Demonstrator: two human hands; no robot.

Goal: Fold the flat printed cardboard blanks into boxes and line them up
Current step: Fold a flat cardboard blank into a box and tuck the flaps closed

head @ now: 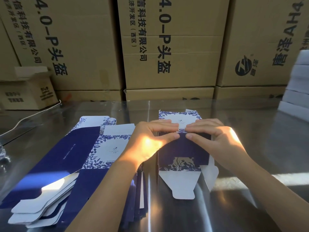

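The half-folded box [184, 148] sits at the middle of the shiny metal table [250, 131], its near end open with white tuck flaps splayed toward the person; its inside is hidden. The 2 hands meet on its upper crease: the left hand [155, 141] and the right hand [215, 139] each pinch the fold between thumb and fingers, fingertips almost touching. The card is smooth, navy with white floral panels. Just left lies a fanned stack of flat blanks [66, 151]. Behind stand large brown corrugated cartons [167, 47]; a small carton [28, 92] at far left has a raised flap, its contents unseen.
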